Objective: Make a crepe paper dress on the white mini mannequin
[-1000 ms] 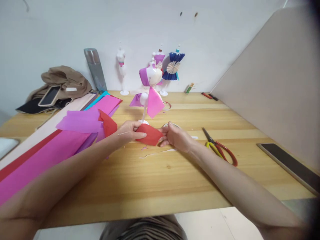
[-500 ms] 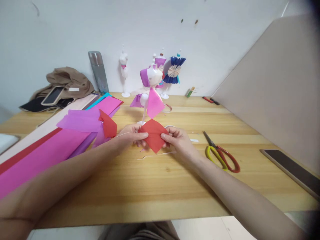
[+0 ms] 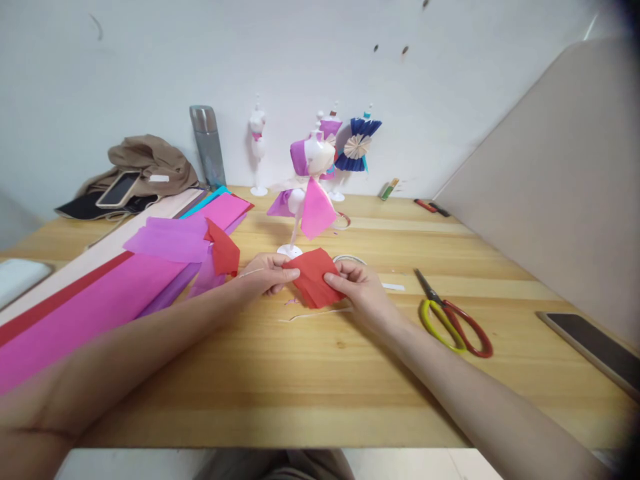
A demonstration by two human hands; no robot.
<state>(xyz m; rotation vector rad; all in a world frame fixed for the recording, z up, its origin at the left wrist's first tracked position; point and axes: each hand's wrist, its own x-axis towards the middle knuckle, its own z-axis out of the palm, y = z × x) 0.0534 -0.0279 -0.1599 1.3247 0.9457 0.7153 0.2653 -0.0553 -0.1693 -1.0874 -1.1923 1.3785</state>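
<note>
A small piece of red crepe paper is stretched between my two hands above the table. My left hand pinches its left corner between thumb and fingers. On the opposite side, my right hand grips the paper, thumb on top. Just behind stands a small white mannequin dressed in purple, cream and pink paper. A roll of tape lies partly hidden behind my right hand. Another red paper piece rests left of my left hand, on purple paper.
Scissors with yellow and red handles lie right of my right hand, and a phone farther right. Long coloured paper sheets cover the left side. A flask, more small mannequins and a brown cloth stand or lie along the wall.
The red paper has turned in my hands from a diamond with a corner pointing down to a squarer, tilted shape. My hands keep hold of it. The whole view has shifted slightly.
</note>
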